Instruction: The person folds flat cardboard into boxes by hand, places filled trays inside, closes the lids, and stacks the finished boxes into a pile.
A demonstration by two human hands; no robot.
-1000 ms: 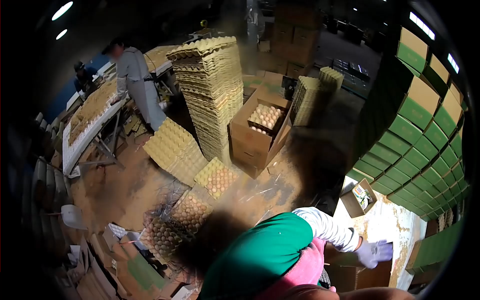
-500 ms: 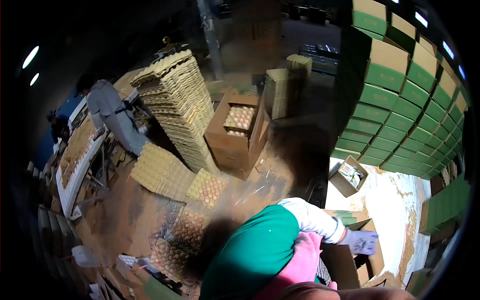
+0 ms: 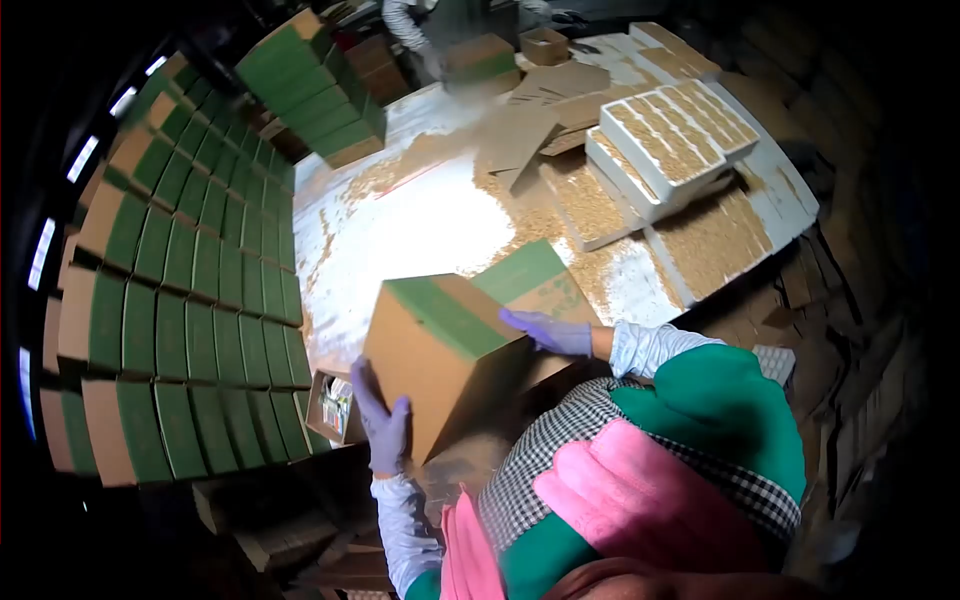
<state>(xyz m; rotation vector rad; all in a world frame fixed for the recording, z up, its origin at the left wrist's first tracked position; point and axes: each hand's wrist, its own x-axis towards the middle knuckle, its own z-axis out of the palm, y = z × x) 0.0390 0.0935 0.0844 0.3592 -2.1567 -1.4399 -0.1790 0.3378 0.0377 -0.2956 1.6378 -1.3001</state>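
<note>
A brown cardboard box (image 3: 425,365) with a green band is tilted between my two hands, in front of my body. My left hand (image 3: 384,418), in a purple glove, presses on its left side with the thumb apart from the fingers. On the opposite side, my gloved right hand (image 3: 548,334) grips the box near its upper right edge; part of that grip is hidden. Just behind it lies another green-and-brown carton (image 3: 540,275), partly covered by the held box. Beside my left hand, a small open box (image 3: 330,408) contains some printed packets.
Stacked green-and-brown cartons (image 3: 200,300) form a wall at left, with another stack (image 3: 320,95) behind. The white tabletop (image 3: 420,225) carries scattered tan husk-like bits. White foam trays (image 3: 660,125) filled with them stand at right, near flat cardboard (image 3: 560,85). Another person's sleeve (image 3: 405,25) shows at the back.
The view has swung from egg trays on the floor to the white table. One gloved hand was at an open carton; now both hands hold a tilted box.
</note>
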